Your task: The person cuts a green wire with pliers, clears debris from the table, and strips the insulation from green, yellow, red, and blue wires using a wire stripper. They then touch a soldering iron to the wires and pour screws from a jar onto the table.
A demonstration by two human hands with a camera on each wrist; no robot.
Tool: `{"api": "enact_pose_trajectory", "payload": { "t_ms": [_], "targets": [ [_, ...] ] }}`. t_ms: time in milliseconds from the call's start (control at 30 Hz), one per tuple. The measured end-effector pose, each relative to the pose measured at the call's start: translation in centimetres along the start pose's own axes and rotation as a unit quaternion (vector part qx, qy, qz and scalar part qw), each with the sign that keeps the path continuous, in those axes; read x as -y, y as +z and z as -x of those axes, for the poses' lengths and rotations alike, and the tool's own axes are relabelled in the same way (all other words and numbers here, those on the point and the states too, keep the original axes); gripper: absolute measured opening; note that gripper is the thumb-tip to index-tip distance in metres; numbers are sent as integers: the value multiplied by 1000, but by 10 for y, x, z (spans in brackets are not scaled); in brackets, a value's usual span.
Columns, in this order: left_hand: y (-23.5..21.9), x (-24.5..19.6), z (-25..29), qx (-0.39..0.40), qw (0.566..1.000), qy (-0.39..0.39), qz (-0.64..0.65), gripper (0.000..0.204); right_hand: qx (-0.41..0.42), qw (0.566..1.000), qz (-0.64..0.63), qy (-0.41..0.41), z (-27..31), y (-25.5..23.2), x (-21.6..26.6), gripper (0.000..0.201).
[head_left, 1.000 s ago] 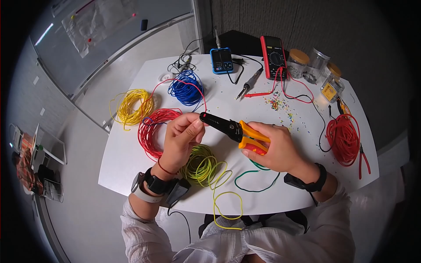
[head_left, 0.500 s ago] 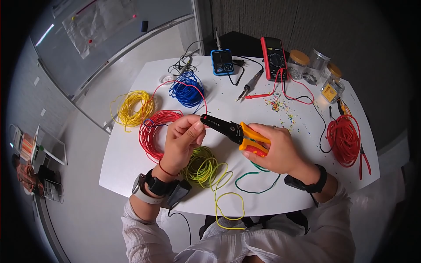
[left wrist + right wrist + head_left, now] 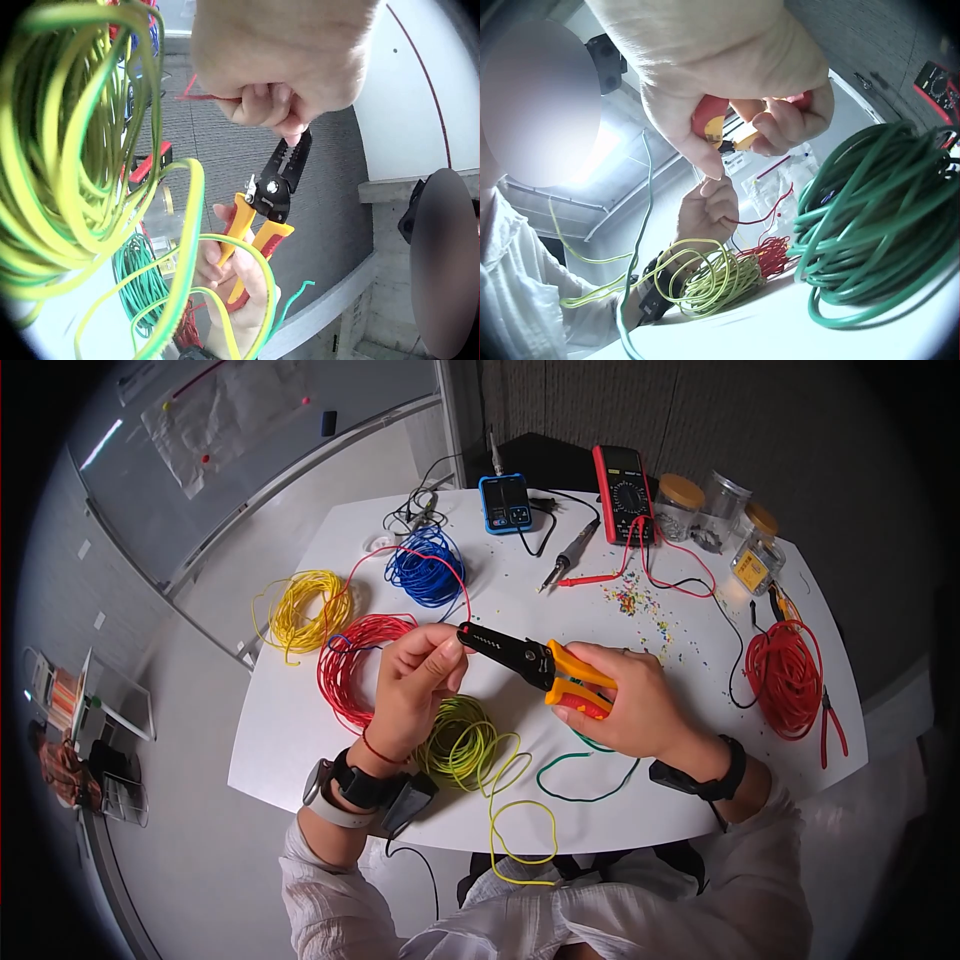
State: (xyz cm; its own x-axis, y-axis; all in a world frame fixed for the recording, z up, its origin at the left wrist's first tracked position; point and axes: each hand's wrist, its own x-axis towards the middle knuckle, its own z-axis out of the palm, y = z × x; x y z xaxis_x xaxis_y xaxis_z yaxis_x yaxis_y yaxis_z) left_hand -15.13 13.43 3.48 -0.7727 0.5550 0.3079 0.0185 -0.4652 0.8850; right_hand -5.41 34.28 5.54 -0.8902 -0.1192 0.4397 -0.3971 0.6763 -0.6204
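Note:
In the head view my left hand (image 3: 415, 672) pinches a thin red wire (image 3: 467, 598) between thumb and fingertips. The wire arcs from the red coil (image 3: 345, 670) up to the fingertips. My right hand (image 3: 640, 705) is wrapped around the yellow and red handles of a wire stripper (image 3: 522, 654). Its black nose points left and reaches the left fingertips, where a bit of red shows at the tip. The left wrist view has the stripper's handles (image 3: 255, 240) spread apart and its toothed nose right at the left fingers. A yellow-green coil (image 3: 455, 745) lies beside the left wrist.
Blue (image 3: 425, 567) and yellow (image 3: 308, 610) coils lie at the left. A soldering iron (image 3: 572, 552), a multimeter (image 3: 625, 495), an oscilloscope (image 3: 506, 505) and glass jars (image 3: 680, 505) stand behind. Another red coil (image 3: 782, 680) and red-handled pliers (image 3: 833, 730) are rightmost. Colourful scraps (image 3: 640, 600) are scattered nearby.

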Motion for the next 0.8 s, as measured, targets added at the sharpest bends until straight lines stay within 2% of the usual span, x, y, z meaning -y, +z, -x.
{"api": "enact_pose_trajectory", "payload": {
  "t_ms": [267,333,433,533,600,633,700,733,767,800],
  "targets": [
    [-2,4,1,-2,1000,5,-21,15,14,999,38,22,0,-2,-3,41],
    [-1,5,1,-18,999,33,-28,14,20,997,62,41,0,-4,-2,39],
    [-2,1,2,-21,998,-5,-62,16,-1,994,105,22,-2,-8,-1,37],
    [-2,1,0,-12,999,6,-47,15,-19,995,93,18,-3,-6,-8,37],
    [0,-3,-1,-17,999,16,-40,15,20,998,-30,52,-2,-1,-13,36],
    [0,-6,0,-17,999,15,-44,15,19,998,-34,50,-2,1,-17,36],
    [1,-9,-1,-17,999,2,-30,15,91,972,-169,135,-1,4,-23,37],
    [2,-8,-2,-22,1000,-12,-14,16,94,972,-170,135,0,4,-24,37],
    [0,-6,-3,-24,1000,-10,-14,16,47,986,-126,96,-1,5,-25,38],
    [-2,-3,-3,-3,999,-32,44,16,0,995,-81,56,-2,5,-25,40]
  ]
}}
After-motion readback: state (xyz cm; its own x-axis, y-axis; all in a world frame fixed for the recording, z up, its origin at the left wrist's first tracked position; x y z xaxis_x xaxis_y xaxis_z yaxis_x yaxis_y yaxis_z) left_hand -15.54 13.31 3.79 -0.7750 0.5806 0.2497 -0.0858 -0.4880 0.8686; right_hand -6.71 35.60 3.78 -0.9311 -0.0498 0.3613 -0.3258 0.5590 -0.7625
